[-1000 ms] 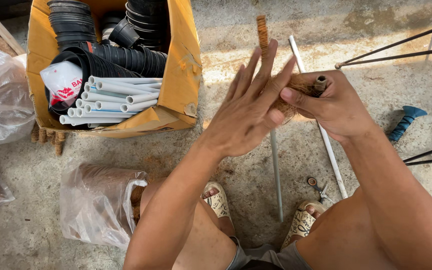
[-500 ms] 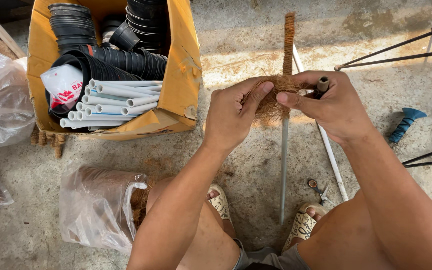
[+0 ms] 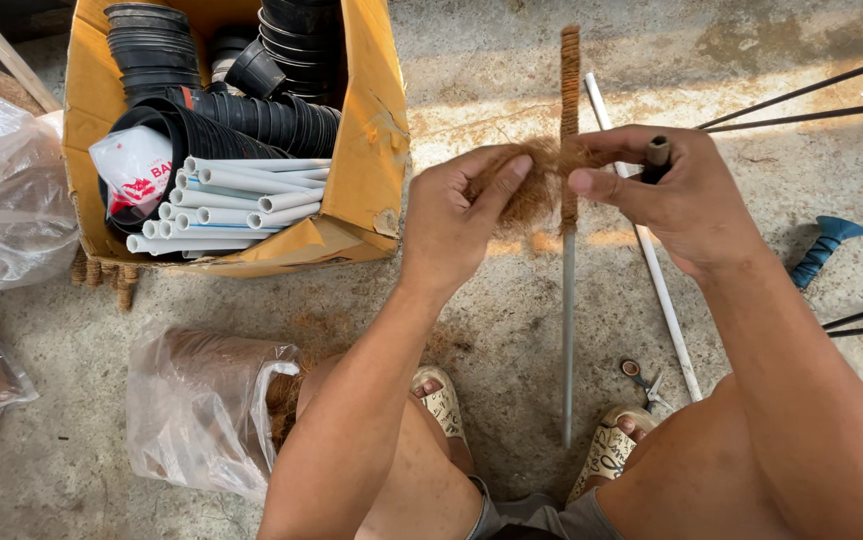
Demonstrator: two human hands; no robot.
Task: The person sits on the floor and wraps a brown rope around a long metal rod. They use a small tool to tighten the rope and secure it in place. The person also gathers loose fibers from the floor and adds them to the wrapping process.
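- Brown coconut fibre (image 3: 530, 185), coarse and stringy, sits bunched between both hands at the middle of the view, pressed against a thin metal rod (image 3: 567, 330).
- Rod: straight, grey and smooth on its lower stretch; its upper stretch (image 3: 571, 80) is already wrapped in rough brown fibre cord. Its long axis runs nearly straight away from the person, wrapped end far, bare end near, by the sandalled feet (image 3: 607, 455).
- Left hand (image 3: 457, 225): fingers curled, thumb and fingertips pinching the fibre tuft from the left side.
- Right hand (image 3: 677, 195): closed around a small dark cylinder (image 3: 657, 155), while thumb and forefinger pinch the fibre against the rod.
- White plastic pipe (image 3: 652, 270) lies on the concrete floor (image 3: 512, 60) just right of the rod, roughly parallel to it, passing under the right hand.
- Small scissors (image 3: 644, 380) lie beside that pipe, near the right foot.
- Cardboard box (image 3: 367, 130), yellowish and worn at the corners, stands well left of the hands; it holds stacked black ribbed plastic pots (image 3: 272, 115) and a bundle of short white tubes (image 3: 222, 200).
- Clear plastic bag (image 3: 202, 410) of brown fibre lies at the left knee.
- Open floor shows beyond the rod's far end; thin dark metal bars (image 3: 802, 95) and a blue handle (image 3: 820, 245) edge the right side.
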